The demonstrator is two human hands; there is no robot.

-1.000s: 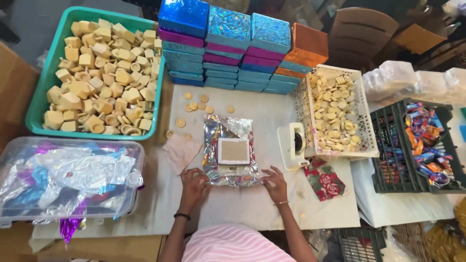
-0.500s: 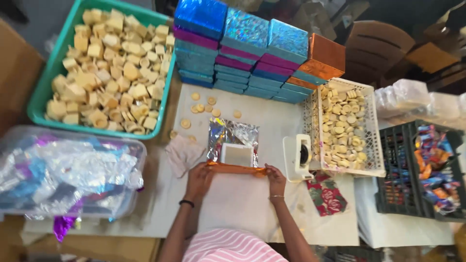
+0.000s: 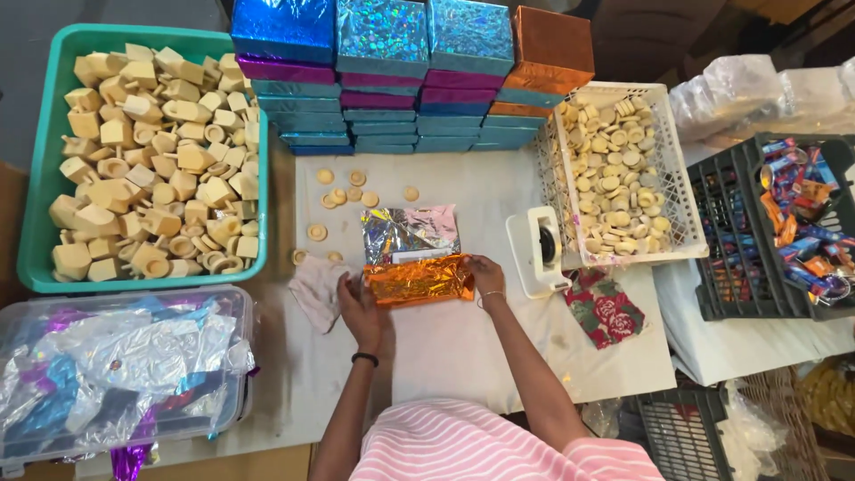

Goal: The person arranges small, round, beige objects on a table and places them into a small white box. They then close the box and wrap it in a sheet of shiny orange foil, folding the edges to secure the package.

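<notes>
While both hands, left hand (image 3: 361, 307) and right hand (image 3: 485, 278), pinch the orange foil (image 3: 417, 280) folded over beside the tape dispenser (image 3: 537, 251), tight even creasing seems best.

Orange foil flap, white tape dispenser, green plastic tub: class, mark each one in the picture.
Orange foil flap (image 3: 417, 280), head view, middle of the folded sheet.
White tape dispenser (image 3: 531, 253), head view, its left body.
Green plastic tub (image 3: 40, 178), head view, left rim.

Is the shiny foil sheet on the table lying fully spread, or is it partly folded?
Partly folded. Both hands, left hand and right hand, hold the near edge of the shiny foil sheet turned up, showing its orange side.
</notes>
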